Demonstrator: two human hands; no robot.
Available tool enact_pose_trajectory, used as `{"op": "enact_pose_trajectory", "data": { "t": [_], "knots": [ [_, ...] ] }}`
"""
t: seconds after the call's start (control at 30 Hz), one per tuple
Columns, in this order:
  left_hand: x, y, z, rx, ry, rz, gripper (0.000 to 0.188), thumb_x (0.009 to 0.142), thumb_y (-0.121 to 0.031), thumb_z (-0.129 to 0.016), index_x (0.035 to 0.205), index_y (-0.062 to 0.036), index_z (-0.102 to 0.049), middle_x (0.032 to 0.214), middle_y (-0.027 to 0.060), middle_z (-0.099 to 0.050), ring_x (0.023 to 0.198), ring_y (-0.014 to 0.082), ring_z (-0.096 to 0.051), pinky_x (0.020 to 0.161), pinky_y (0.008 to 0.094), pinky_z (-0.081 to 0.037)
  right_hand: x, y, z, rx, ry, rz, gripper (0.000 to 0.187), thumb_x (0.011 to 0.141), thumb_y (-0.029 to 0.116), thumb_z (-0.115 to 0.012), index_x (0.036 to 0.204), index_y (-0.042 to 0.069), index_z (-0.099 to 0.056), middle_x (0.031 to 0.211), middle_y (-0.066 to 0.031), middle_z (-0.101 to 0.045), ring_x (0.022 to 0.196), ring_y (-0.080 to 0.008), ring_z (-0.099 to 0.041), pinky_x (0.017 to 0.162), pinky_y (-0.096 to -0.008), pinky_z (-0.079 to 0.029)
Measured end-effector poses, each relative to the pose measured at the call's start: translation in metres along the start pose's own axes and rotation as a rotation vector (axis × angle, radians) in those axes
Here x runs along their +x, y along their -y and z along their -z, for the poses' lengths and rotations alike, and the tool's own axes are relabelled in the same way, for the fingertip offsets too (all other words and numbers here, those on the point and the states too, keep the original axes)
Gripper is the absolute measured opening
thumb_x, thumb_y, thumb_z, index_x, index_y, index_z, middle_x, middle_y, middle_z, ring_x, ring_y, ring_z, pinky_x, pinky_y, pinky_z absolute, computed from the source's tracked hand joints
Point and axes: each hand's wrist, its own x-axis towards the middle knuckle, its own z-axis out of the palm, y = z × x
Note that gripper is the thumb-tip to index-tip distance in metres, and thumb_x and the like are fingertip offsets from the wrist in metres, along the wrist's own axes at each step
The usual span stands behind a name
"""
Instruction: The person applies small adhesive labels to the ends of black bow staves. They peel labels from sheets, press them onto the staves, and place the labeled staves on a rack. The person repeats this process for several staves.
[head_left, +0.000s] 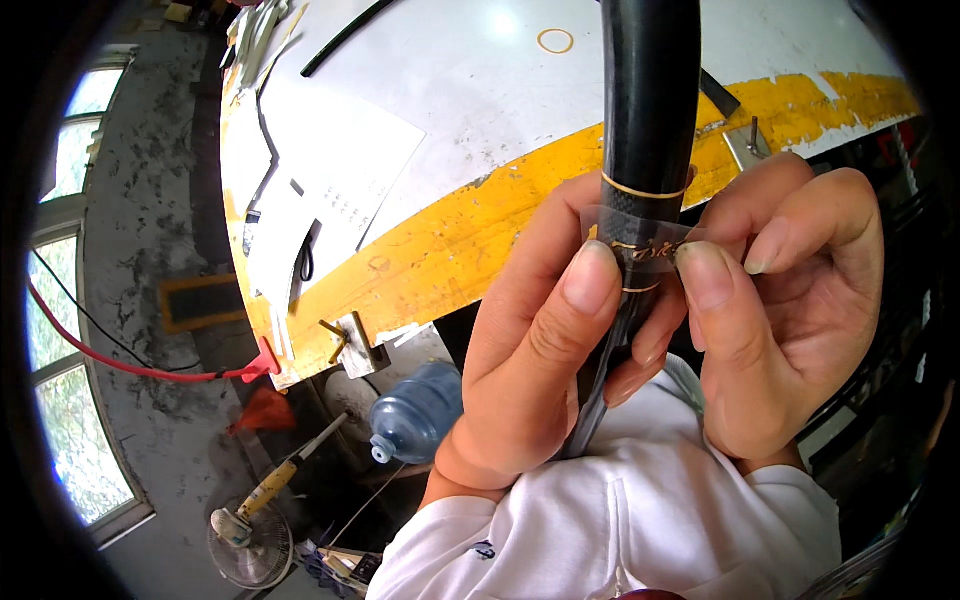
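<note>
Tube (650, 100), black, running down toward the white top (640, 510), table (480, 120) beyond | clear film (625, 222) right across it, between two thin bands (640, 191) | left hand (530, 345) curled snugly round the tube, thumb pressing film's left end | right hand (790, 300) pinching the right end, other fingers loosely bent

Head cam (fisheye), looking dn, nr fingers (588, 280)

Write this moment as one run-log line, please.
left hand: thumb on clear film | right hand: thumb at film's right end | black tube: behind film
</note>
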Motion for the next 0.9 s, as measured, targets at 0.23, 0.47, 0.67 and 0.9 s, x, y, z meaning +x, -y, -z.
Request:
{"op": "enact_pose_trajectory", "data": {
  "t": [0.23,0.47,0.67,0.9],
  "knots": [
    [0.002,0.005,0.006,-0.16,0.092,0.032,0.052,0.097,-0.037,-0.039,0.127,0.006,-0.04,0.095,0.0151,-0.053,0.077,0.0149,-0.047,0.07,0.0256,-0.035,0.003,-0.012,0.012,0.169,0.117,0.006,0.023,0.089,-0.005,-0.054,0.098,0.005,-0.035,0.081,-0.0115,-0.049,0.046,-0.0097,-0.05,0.042,-0.0199,-0.045],
    [0.001,0.006,0.01,-0.205,0.117,0.046,0.05,0.098,-0.037,-0.039,0.126,0.004,-0.039,0.087,0.0139,-0.052,0.068,0.0129,-0.044,0.061,0.0241,-0.033,0.002,0.004,0.005,0.11,0.113,-0.086,0.024,0.09,-0.004,-0.053,0.098,0.006,-0.033,0.08,-0.0119,-0.049,0.045,-0.0123,-0.055,0.041,-0.019,-0.044],
    [0.001,0.007,0.009,-0.218,0.13,0.058,0.049,0.098,-0.038,-0.039,0.126,0.0022,-0.038,0.08,0.0128,-0.051,0.059,0.0111,-0.04,0.054,0.0229,-0.032,0.006,0.014,0.008,-0.038,0.166,-0.073,0.025,0.09,-0.004,-0.053,0.095,0.006,-0.032,0.078,-0.0111,-0.049,0.045,-0.0125,-0.057,0.04,-0.0181,-0.043],
    [0.0,0.008,0.01,-0.256,0.14,0.066,0.047,0.099,-0.038,-0.04,0.125,0.0001,-0.037,0.072,0.0115,-0.049,0.05,0.0091,-0.037,0.046,0.0215,-0.03,0.003,0.014,0.004,-0.006,0.132,-0.075,0.025,0.088,-0.005,-0.055,0.093,0.006,-0.033,0.077,-0.0096,-0.05,0.045,-0.0099,-0.054,0.042,-0.0178,-0.04]
  ]
}}
